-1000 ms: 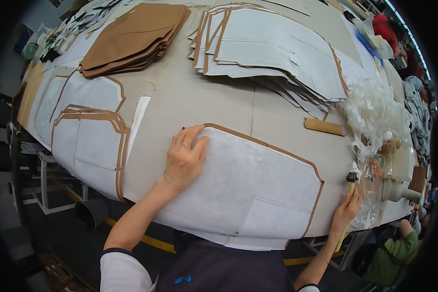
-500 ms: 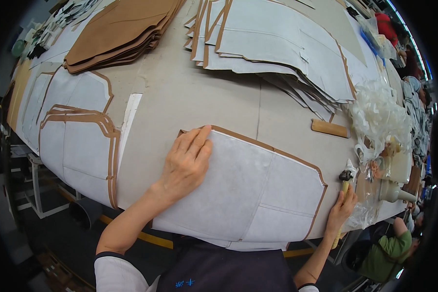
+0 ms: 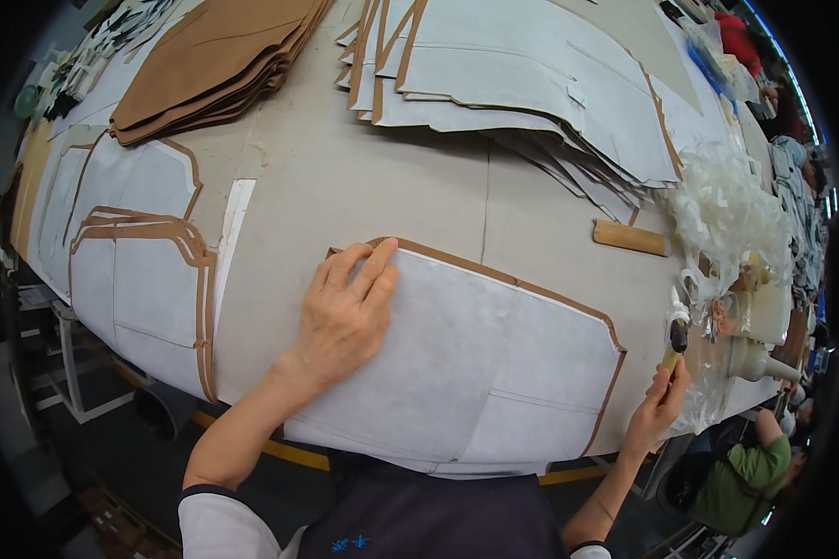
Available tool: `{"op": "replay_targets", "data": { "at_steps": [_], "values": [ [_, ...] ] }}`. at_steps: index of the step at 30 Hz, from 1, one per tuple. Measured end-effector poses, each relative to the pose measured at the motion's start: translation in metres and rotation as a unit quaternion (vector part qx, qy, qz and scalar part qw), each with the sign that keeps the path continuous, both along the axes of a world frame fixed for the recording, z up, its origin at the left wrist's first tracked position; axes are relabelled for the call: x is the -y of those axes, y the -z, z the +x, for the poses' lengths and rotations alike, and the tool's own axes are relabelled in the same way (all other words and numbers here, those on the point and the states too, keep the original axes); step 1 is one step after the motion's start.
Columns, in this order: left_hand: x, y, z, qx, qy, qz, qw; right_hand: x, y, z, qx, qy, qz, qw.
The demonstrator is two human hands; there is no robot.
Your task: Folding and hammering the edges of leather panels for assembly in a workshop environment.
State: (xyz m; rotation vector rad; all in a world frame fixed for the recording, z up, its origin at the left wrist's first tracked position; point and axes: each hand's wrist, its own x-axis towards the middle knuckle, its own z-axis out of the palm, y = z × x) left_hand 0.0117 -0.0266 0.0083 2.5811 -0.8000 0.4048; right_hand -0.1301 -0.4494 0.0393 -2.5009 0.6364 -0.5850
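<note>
A pale grey-white panel with brown folded edges (image 3: 438, 354) lies on the table in front of me, its near side hanging past the table edge. My left hand (image 3: 347, 317) rests flat on its upper left corner, fingers stretched out over the brown border. To the right of the panel, my right hand (image 3: 657, 405) grips what looks like a small hammer (image 3: 679, 337), with a dark head and a yellowish handle. The hammer is held up near the plastic bags, and much of its handle is hidden by my fingers.
Similar panels (image 3: 149, 279) overlap at the left. A brown stack (image 3: 219, 65) and a white stack (image 3: 522, 65) lie at the back. Crumpled clear plastic (image 3: 722, 210), a brown strip (image 3: 630, 238) and a white bottle (image 3: 750, 359) are at the right. A person in green (image 3: 741, 484) sits beyond.
My right hand has moved slightly right, and the hammer in it has turned. My left hand stays on the same corner of the panel. The view has shifted a little.
</note>
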Motion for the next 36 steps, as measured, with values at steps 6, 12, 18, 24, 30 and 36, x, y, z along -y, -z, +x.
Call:
{"op": "replay_targets", "data": {
  "at_steps": [6, 12, 18, 24, 30, 36],
  "values": [
    [-0.006, 0.008, -0.005, 0.038, 0.001, -0.017, 0.999, -0.090, -0.038, 0.059, -0.063, -0.232, 0.119, 0.963],
    [-0.013, 0.001, -0.017, 0.044, -0.046, -0.007, 0.998, -0.193, -0.022, 0.158, -0.009, -0.483, 0.054, 0.874],
    [-0.015, 0.008, -0.024, 0.036, -0.066, -0.015, 0.997, -0.219, 0.005, 0.168, 0.009, -0.501, -0.013, 0.865],
    [-0.015, 0.007, -0.024, 0.025, -0.061, -0.006, 0.998, -0.224, -0.005, 0.165, -0.002, -0.493, -0.039, 0.869],
    [-0.013, 0.008, -0.021, 0.018, -0.056, -0.010, 0.998, -0.225, -0.002, 0.167, -0.040, -0.488, -0.063, 0.870],
    [-0.013, 0.007, -0.022, 0.022, -0.052, -0.018, 0.998, -0.235, 0.001, 0.168, 0.016, -0.491, -0.049, 0.870]
  ]
}}
